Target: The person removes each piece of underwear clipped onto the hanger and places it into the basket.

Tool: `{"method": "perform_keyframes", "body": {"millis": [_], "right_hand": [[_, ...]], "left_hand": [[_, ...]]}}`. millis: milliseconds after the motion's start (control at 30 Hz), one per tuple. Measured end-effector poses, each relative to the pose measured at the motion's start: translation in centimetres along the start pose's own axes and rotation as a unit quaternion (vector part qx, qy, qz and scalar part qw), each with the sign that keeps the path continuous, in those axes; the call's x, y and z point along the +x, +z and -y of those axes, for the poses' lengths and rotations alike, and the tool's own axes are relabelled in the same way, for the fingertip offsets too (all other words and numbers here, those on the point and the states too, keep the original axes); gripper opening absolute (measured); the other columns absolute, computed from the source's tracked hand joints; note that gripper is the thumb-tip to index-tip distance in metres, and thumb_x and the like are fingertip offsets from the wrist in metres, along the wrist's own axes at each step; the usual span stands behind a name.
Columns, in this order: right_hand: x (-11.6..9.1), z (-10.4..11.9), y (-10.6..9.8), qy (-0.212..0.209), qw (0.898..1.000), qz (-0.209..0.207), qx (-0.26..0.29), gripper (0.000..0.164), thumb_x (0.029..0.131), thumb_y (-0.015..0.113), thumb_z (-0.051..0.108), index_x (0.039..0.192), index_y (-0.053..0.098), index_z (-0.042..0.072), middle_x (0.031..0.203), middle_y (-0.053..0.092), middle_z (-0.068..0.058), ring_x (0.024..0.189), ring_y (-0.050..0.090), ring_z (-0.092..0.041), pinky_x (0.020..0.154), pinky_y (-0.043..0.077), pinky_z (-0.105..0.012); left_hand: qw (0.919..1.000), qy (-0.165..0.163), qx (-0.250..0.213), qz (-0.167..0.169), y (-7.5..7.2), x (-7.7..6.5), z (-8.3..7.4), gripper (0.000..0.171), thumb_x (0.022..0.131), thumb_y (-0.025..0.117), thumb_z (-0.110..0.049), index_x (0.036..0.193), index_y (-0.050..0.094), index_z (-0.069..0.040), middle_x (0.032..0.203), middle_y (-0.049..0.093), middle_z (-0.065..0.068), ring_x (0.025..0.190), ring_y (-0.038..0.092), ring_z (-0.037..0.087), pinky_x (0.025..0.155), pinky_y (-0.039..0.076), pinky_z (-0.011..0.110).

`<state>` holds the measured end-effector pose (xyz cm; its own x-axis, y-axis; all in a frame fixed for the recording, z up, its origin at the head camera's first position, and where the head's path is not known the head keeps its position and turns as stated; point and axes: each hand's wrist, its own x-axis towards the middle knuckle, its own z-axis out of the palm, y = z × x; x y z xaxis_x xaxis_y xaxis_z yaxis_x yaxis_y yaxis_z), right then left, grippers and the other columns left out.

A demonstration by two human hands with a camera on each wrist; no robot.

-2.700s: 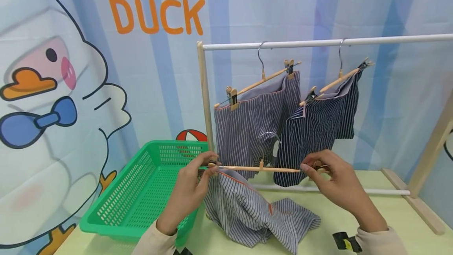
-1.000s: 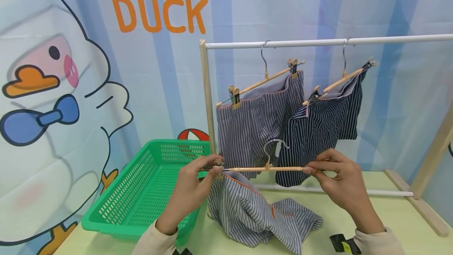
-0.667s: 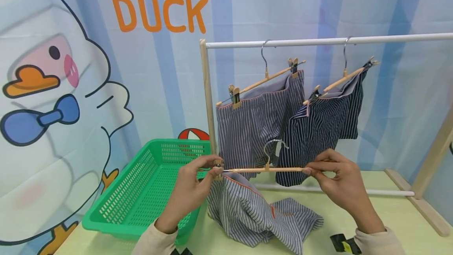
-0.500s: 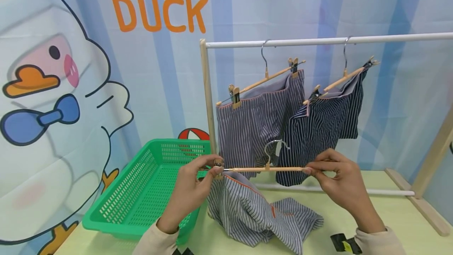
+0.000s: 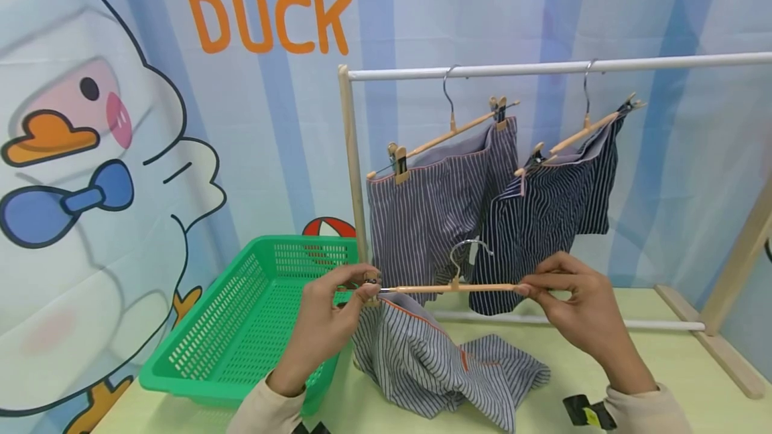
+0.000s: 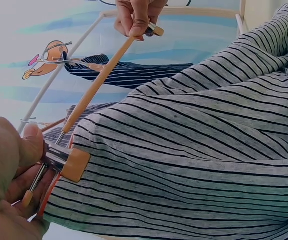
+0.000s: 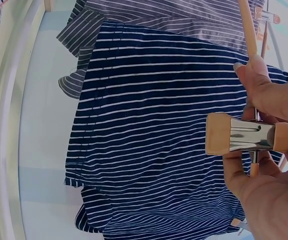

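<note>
A clip hanger (image 5: 488, 287) is stretched level between both hands in the head view, its metal hook standing up from the middle. My left hand (image 5: 328, 307) grips its left clip (image 6: 76, 165), which bites the orange-edged waistband of light grey striped shorts (image 5: 428, 360). The shorts droop from that clip and lie bunched on the table. With thumb and fingers, my right hand (image 5: 575, 300) pinches the right end of the bar. The right clip (image 7: 217, 134) has no cloth in it; behind it in the right wrist view hang navy striped shorts (image 7: 148, 100).
A white rail (image 5: 525, 69) on a wooden frame carries two hangers, with greyish striped shorts (image 5: 416, 220) and the navy pair clipped on. A green basket (image 5: 151, 367) stands left of my left hand on the pale table (image 5: 651, 353). A duck-printed curtain (image 5: 271, 119) backs everything.
My right fingers have shifted from around the right clip to a pinch on the bar's end. The hanger's hook has come up more upright. Over the last half second everything stays nearly still.
</note>
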<state>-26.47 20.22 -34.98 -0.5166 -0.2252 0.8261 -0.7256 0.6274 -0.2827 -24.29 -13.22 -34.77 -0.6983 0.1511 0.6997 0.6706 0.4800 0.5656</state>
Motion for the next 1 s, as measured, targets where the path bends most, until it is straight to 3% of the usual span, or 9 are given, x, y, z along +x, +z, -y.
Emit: {"method": "perform_keyframes", "body": {"millis": [300,1000], "right_hand": [[0.09,-0.04,0.07,0.002,1.000,0.007,-0.002,0.019,0.068,0.078,-0.005,0.077,0.076,0.012,0.080,0.054,0.011,0.066,0.046,-0.002,0.049,0.040,-0.020],[0.08,0.05,-0.05,0.009,1.000,0.013,0.005,0.020,0.068,0.078,-0.005,0.078,0.075,0.013,0.082,0.054,0.011,0.067,0.047,-0.002,0.049,0.041,-0.024]], "left_hand": [[0.9999,0.014,0.000,-0.010,0.18,0.06,0.05,0.015,0.088,0.066,-0.014,0.102,0.069,-0.011,0.087,0.067,-0.002,0.075,0.057,0.010,0.035,0.038,0.022],[0.9986,0.032,-0.008,-0.042,0.46,-0.08,-0.13,0.012,0.086,0.069,-0.014,0.098,0.071,-0.013,0.081,0.068,-0.001,0.071,0.057,0.011,0.034,0.037,0.022]]}}
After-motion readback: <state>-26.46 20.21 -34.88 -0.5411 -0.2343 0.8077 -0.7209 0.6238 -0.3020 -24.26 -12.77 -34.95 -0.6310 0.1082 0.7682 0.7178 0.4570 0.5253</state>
